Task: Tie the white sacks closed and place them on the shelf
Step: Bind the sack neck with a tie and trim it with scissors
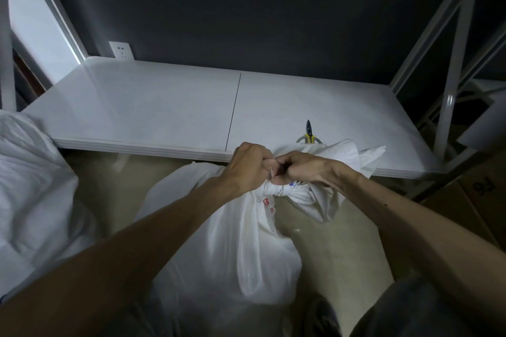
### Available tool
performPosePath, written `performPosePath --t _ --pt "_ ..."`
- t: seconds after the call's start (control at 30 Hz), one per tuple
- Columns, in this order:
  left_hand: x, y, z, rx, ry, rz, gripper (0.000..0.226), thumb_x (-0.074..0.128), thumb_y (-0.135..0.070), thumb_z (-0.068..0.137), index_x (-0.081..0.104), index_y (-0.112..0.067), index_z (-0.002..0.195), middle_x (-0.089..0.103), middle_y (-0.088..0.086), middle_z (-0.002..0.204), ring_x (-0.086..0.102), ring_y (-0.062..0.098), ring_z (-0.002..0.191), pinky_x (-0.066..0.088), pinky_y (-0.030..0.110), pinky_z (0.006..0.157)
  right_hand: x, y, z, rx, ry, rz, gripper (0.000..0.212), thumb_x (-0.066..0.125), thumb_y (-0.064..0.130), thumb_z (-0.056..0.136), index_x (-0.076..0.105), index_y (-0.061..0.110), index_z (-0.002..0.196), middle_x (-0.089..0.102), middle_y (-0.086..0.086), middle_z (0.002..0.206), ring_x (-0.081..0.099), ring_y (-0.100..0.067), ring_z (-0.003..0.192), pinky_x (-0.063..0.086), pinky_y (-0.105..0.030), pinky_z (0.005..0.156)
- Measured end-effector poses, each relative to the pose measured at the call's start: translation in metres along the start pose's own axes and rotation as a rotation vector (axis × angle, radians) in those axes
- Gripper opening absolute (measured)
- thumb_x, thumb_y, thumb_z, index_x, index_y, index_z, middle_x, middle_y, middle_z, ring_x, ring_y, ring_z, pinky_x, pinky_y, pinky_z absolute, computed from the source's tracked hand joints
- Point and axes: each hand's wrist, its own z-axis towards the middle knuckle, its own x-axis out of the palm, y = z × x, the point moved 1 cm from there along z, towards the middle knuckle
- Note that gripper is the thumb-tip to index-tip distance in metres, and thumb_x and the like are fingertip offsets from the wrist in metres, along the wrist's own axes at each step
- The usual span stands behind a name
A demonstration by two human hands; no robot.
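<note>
A full white sack (230, 249) stands on the floor between my legs, its gathered neck (276, 190) bound with a thin dark wire and its loose top flopping onto the shelf's front edge. My left hand (247, 165) and my right hand (297, 169) meet fist to fist just above the neck, each pinching an end of the wire. The white shelf board (164, 109) lies directly behind the sack, low and wide. A second white sack (30, 189) bulges at the left edge of the view.
Yellow-handled cutters (309, 133) lie on the shelf just beyond my right hand. White metal uprights (451, 82) frame the shelf at the right, and a wall socket (121, 50) sits at the back left. A cardboard box (471, 200) stands at the right.
</note>
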Motion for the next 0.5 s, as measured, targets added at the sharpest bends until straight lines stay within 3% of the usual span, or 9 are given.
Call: performPosePath --t 0.23,0.33,0.4,0.5 --pt "0.006 0.000 0.001 -0.050 -0.007 -0.092 0.019 0.058 -0.004 0.088 0.071 0.005 0.077 0.070 0.021 0.080 0.064 0.037 0.083 0.053 0.044 0.073 0.003 0.001 -0.005 -0.012 0.029 -0.030 0.027 0.064 0.002 0.089 0.056 0.019 0.070 0.053 0.015 0.063 0.052 0.002 0.068 0.039 -0.015 0.071" --pt "0.001 0.000 0.003 -0.098 -0.007 -0.141 0.021 0.062 -0.011 0.092 0.073 -0.004 0.076 0.071 0.017 0.078 0.063 0.028 0.074 0.053 0.030 0.066 0.001 -0.003 -0.009 -0.030 -0.039 0.078 0.027 0.070 0.001 0.085 0.062 0.020 0.068 0.059 0.018 0.060 0.057 0.004 0.069 0.042 -0.012 0.071" --pt "-0.001 0.003 0.004 -0.127 0.014 -0.192 0.022 0.065 -0.018 0.093 0.074 -0.014 0.073 0.070 0.017 0.075 0.055 0.017 0.064 0.043 0.019 0.058 0.000 -0.007 -0.012 -0.046 -0.087 0.189 0.022 0.075 0.000 0.079 0.070 0.019 0.069 0.068 0.017 0.065 0.063 0.006 0.071 0.043 -0.007 0.069" --pt "-0.001 0.006 0.004 -0.148 0.049 -0.262 0.023 0.067 -0.024 0.093 0.074 -0.015 0.073 0.067 0.018 0.072 0.052 0.014 0.064 0.042 0.023 0.060 0.003 -0.013 -0.015 -0.055 -0.119 0.274 0.017 0.077 0.000 0.075 0.077 0.017 0.074 0.074 0.006 0.078 0.067 0.000 0.083 0.046 -0.011 0.078"
